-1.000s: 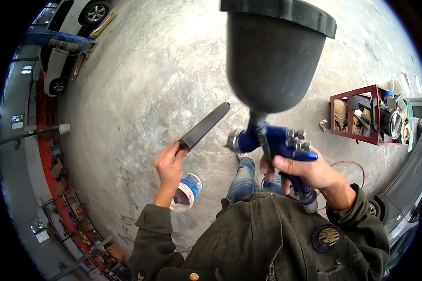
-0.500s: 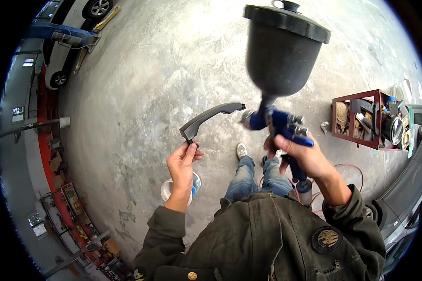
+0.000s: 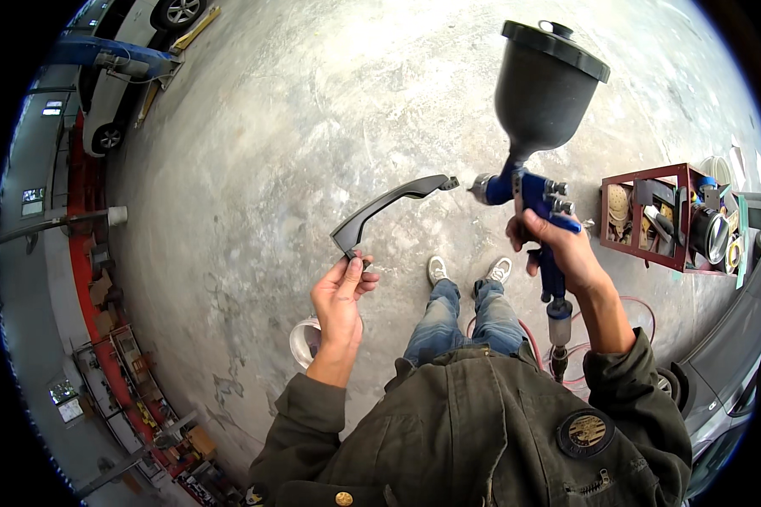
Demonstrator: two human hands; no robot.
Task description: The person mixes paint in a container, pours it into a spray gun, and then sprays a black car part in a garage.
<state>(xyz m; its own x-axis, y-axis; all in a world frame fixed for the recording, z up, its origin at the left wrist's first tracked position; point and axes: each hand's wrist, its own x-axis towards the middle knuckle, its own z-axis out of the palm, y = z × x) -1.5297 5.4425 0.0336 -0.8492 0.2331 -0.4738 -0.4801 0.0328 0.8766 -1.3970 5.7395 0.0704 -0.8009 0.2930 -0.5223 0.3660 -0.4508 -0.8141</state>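
Observation:
My left hand [image 3: 340,297] pinches the lower end of a dark grey car door handle [image 3: 384,205], which curves up and to the right. In my right hand [image 3: 566,253] is a blue spray gun [image 3: 511,188], gripped around its handle. The gun stands upright with a lidded black paint cup [image 3: 546,89] on top. Its silver nozzle points left at the far end of the door handle, with a small gap between them. From the bottom of the gun's grip hang a clear fitting [image 3: 559,323] and a coupling.
A red air hose [image 3: 647,306] coils on the concrete floor right of my legs. Beside my left forearm stands a white bucket [image 3: 303,341]. A dark red frame cart [image 3: 643,250] full of tools and cans is at right, near a grey car [image 3: 723,346]. Far left is a blue lift arm [image 3: 114,57].
The spray gun has moved right and away from me, and its cup looks smaller. The door handle has shifted slightly right and turned a little, with my left hand still pinching it.

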